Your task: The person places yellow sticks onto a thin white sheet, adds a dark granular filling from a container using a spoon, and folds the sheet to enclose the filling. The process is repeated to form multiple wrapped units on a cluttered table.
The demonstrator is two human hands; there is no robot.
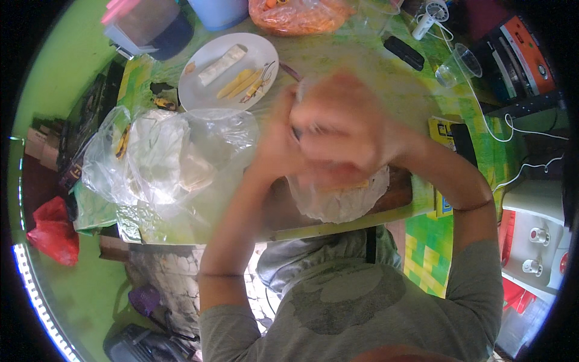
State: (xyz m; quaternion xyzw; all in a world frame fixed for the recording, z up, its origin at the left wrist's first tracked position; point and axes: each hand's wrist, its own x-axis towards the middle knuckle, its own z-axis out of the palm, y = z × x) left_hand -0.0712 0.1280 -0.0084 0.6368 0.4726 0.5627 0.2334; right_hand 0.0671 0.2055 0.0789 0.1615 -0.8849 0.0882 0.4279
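My right hand is closed and smeared by motion, raised over the work surface. My left hand is pressed against it, its fingers curled and partly hidden. A small dark, shiny bit shows between the hands, but what they hold cannot be made out. Below them, a thin, round white wrapper lies on a brown wooden board, with a yellowish strip on it, partly covered by my hands. Up to the left, a white plate carries a rolled white wrapper and several yellow strips.
Clear plastic bags with a stack of pale wrappers spread over the table's left side. Along the back are a container with a pink lid and an orange-filled bag. A black phone and clear cup stand back right.
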